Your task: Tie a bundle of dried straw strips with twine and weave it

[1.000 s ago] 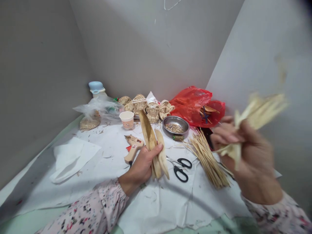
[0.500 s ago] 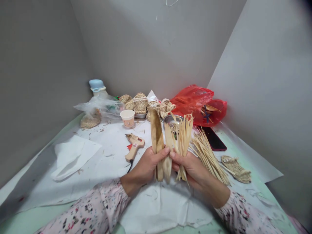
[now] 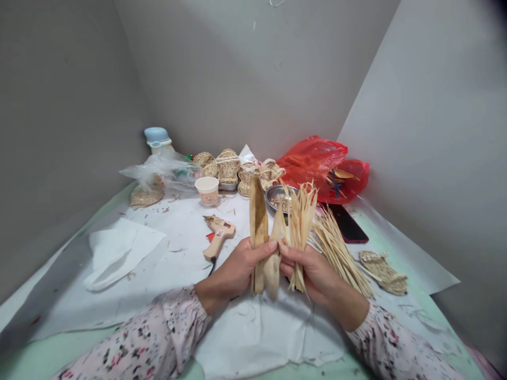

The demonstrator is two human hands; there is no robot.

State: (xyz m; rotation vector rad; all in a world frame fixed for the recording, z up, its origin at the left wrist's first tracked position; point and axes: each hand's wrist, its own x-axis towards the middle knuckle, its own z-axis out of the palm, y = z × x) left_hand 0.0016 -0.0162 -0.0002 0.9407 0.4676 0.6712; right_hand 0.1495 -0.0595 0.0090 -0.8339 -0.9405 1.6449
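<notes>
My left hand (image 3: 240,266) is closed around broad dried husks (image 3: 259,221), tan with a darker brown patch, held upright. A second, paler husk (image 3: 272,272) stands beside them, pinched at my left thumb where the fingertips of both hands meet. In my right hand (image 3: 312,266) is a bundle of narrow, shredded husk strips (image 3: 301,214), fanned out at the top and poking out below the fist. Just right of that hand lies a pile of long straw-coloured strips (image 3: 343,253) on the white paper.
A glue gun (image 3: 219,237) lies left of my hands, near a paper cup (image 3: 207,191). Behind are small woven pieces (image 3: 228,168), a metal bowl (image 3: 273,198) and a red plastic bag (image 3: 312,163). A phone (image 3: 346,224) and a woven piece (image 3: 384,272) lie right.
The husks in my left hand have shifted slightly right, and the paler husk has turned a little. My right hand has tilted its strips slightly to the right. Both hands keep their hold.
</notes>
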